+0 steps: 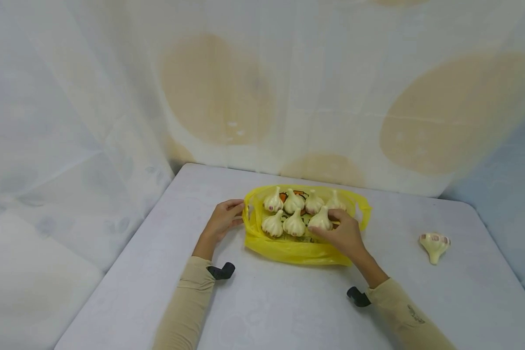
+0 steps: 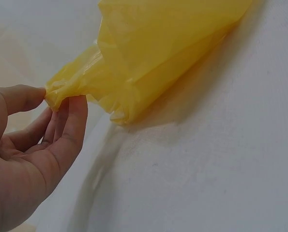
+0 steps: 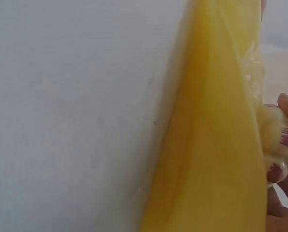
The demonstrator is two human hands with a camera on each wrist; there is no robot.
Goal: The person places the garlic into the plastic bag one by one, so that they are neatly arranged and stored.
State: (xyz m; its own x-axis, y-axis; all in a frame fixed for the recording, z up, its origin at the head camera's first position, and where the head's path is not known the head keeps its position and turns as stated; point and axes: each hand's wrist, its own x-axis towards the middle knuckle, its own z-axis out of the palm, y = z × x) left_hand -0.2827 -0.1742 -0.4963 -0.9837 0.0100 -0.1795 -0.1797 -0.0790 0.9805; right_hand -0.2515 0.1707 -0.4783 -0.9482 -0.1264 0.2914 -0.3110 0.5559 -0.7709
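Observation:
A yellow plastic bag [image 1: 297, 253] lies spread on the table with several white garlic bulbs [image 1: 294, 223] on it in two rows. My left hand [image 1: 224, 218] pinches the bag's left edge; in the left wrist view, the thumb and fingers [image 2: 76, 121] hold a gathered corner of the yellow plastic. At the right end of the front row, my right hand [image 1: 343, 233] grips a garlic bulb [image 1: 321, 219] between thumb and fingers. The right wrist view shows that bulb [image 3: 278, 135] with purple marks, partly hidden behind the bag's side.
One more garlic bulb [image 1: 435, 245] lies by itself on the white table [image 1: 280, 311], off to the right of the bag. Pale curtains [image 1: 315, 97] with tan round patches hang behind the table, and other sheets hang at both sides.

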